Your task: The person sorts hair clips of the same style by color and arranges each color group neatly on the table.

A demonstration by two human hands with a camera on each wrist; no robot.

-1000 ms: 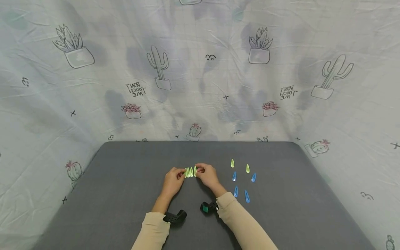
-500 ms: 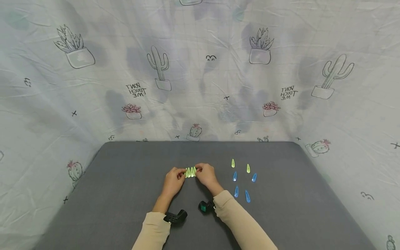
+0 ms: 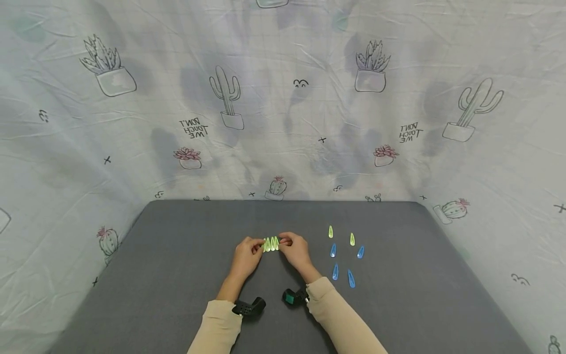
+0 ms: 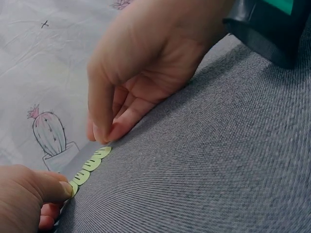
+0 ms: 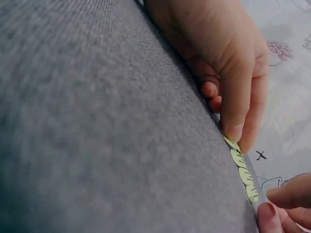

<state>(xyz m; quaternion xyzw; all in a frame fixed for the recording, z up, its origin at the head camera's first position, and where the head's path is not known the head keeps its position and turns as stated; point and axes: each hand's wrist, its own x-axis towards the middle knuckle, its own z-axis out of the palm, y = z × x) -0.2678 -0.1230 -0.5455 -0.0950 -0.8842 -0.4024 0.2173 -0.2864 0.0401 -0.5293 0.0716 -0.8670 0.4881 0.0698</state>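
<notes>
Several yellow-green snap hair clips (image 3: 272, 243) lie side by side in a close row on the grey table. My left hand (image 3: 245, 255) pinches the leftmost clip between thumb and finger, covering part of it. At the row's right end is my right hand (image 3: 295, 250). Its thumb and finger (image 5: 291, 191) are parted beside the last clip (image 5: 252, 194), with a small gap in the right wrist view. Farther right lie two loose yellow-green clips, one nearer (image 3: 330, 231) and one beyond it (image 3: 352, 239).
Several blue hair clips (image 3: 335, 271) lie spread on the table right of my right hand. Both wrists wear black camera mounts (image 3: 249, 308) close above the grey table (image 3: 185, 231). A white cloth with cactus drawings (image 3: 283, 113) stands behind and beside the table.
My right hand slid the rightmost clip left against the row, then drew slightly away to the right. My left hand has stayed on the leftmost clip.
</notes>
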